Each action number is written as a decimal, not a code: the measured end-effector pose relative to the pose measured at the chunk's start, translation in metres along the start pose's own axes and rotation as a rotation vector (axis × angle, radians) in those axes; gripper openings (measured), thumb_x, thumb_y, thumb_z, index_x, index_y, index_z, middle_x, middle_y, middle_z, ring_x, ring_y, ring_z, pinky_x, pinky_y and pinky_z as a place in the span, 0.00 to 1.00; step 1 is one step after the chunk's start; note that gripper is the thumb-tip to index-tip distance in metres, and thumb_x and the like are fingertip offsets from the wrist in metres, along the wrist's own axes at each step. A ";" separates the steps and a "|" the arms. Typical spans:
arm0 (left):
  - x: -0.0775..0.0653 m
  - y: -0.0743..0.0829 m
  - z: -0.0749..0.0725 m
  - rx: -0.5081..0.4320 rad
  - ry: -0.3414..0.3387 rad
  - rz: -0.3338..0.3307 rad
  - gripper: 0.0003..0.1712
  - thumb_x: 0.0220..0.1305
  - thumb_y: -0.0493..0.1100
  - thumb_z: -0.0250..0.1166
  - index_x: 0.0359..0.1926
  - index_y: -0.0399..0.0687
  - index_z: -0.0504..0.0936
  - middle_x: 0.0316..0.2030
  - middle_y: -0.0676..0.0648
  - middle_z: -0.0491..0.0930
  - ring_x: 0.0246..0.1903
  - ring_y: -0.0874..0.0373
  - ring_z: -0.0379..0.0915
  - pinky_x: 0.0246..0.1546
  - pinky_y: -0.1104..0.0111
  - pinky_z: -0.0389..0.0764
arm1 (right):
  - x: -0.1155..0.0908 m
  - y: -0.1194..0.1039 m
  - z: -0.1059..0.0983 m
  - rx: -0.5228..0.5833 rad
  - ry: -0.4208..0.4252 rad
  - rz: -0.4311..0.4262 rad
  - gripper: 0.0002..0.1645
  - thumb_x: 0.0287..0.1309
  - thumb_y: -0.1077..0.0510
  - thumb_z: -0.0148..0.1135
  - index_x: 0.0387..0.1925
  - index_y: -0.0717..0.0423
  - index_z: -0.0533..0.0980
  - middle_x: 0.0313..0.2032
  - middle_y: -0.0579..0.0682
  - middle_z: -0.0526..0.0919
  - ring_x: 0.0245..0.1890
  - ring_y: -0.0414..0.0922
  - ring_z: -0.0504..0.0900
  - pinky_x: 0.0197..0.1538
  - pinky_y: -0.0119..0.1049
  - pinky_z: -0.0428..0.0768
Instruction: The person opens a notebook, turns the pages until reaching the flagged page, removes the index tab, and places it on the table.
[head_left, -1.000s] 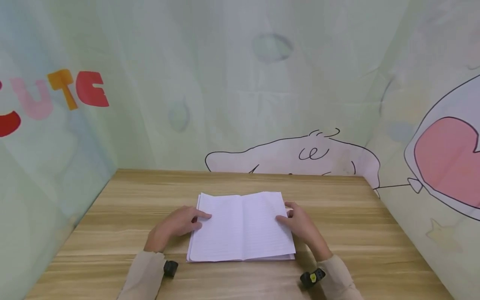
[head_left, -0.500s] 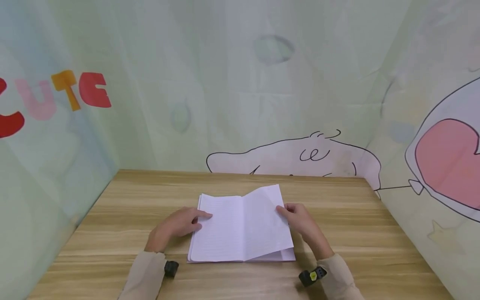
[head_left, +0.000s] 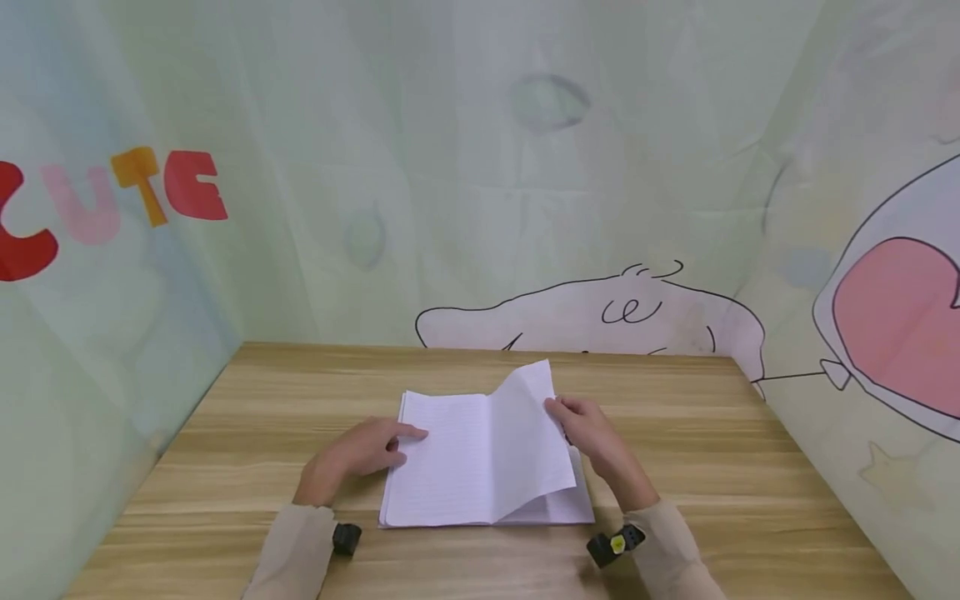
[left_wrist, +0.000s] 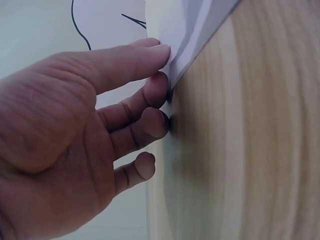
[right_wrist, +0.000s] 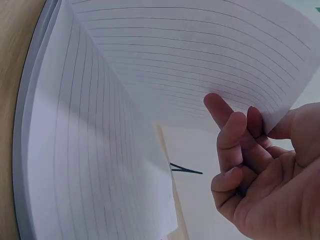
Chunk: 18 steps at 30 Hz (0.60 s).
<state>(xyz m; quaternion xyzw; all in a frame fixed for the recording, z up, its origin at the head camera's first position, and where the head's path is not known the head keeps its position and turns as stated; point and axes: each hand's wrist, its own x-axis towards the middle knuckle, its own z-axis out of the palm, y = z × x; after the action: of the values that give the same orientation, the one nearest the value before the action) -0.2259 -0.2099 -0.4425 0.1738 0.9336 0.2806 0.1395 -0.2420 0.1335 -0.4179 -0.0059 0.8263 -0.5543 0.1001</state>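
An open notebook [head_left: 450, 467] with white lined pages lies on the wooden table. My right hand [head_left: 600, 433] pinches the outer edge of a right-hand page [head_left: 528, 450], which stands up and curves away from the pages below. In the right wrist view, thumb and fingers of the right hand [right_wrist: 270, 160] hold that lined page [right_wrist: 200, 55] near its edge. My left hand [head_left: 363, 446] rests at the notebook's left edge, its index finger stretched onto the left page. The left wrist view shows the left hand's [left_wrist: 95, 120] thumb against the paper edge [left_wrist: 192, 45] and other fingertips near the tabletop.
The wood-grain table [head_left: 300, 383] extends around the notebook. A printed fabric backdrop [head_left: 450, 167] with cartoon drawings encloses the back and both sides. A black device [head_left: 615, 546] sits on the right wrist and another black device [head_left: 347, 539] on the left.
My right hand has lifted the right-hand page by its edge and drawn it up and leftward, uncovering more of the page beneath. The left hand has stayed at the left edge.
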 end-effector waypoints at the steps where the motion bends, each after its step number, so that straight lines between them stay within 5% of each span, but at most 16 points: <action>1: 0.000 0.000 0.000 -0.003 0.000 -0.002 0.25 0.63 0.31 0.65 0.61 0.49 0.82 0.22 0.52 0.64 0.22 0.60 0.60 0.25 0.70 0.64 | 0.001 -0.001 0.001 0.010 -0.005 -0.005 0.20 0.74 0.50 0.50 0.30 0.58 0.75 0.25 0.47 0.72 0.27 0.44 0.70 0.34 0.38 0.69; 18: 0.000 0.000 0.000 -0.012 -0.012 -0.012 0.26 0.63 0.31 0.66 0.62 0.50 0.82 0.21 0.52 0.64 0.21 0.60 0.60 0.25 0.70 0.64 | 0.012 -0.022 0.032 0.081 -0.124 -0.083 0.18 0.74 0.52 0.51 0.38 0.63 0.79 0.29 0.48 0.77 0.32 0.43 0.75 0.40 0.37 0.72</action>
<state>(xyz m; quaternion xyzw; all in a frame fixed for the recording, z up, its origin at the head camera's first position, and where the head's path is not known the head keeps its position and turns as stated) -0.2262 -0.2103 -0.4425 0.1690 0.9321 0.2844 0.1475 -0.2503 0.0945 -0.4114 -0.0703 0.7944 -0.5895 0.1284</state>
